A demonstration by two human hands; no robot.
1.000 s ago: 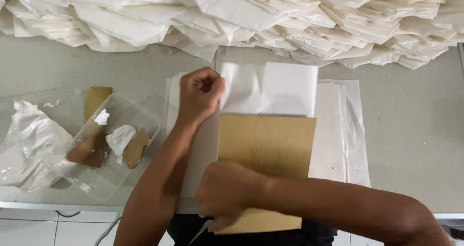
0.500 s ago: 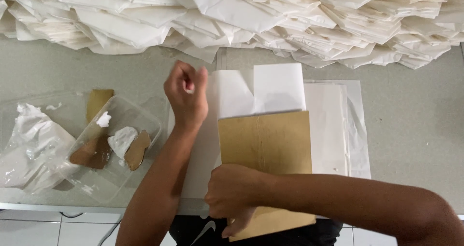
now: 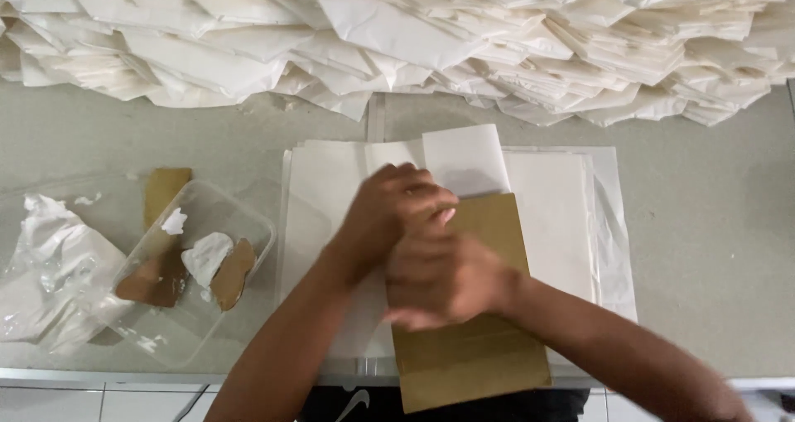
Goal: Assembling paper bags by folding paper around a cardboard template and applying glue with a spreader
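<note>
This looks like a small hand-production workspace for paper goods rather than a home or office. A great heap of folded white paper pieces (image 3: 431, 41) fills the far side of a plain grey worktable (image 3: 712, 248), with a stack of flat white sheets (image 3: 563, 215) and a brown cardboard template (image 3: 472, 356) laid before the worker. A clear plastic tub (image 3: 195, 265) holding white paste and cardboard scraps stands beside them.

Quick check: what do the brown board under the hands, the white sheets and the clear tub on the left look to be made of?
Brown board: likely cardboard, matte tan, stiff with straight edges. White sheets: thin matte paper, slightly translucent where layered, possibly tissue or wax paper. Clear tub: transparent glossy plastic, its contents showing through the walls.
</note>
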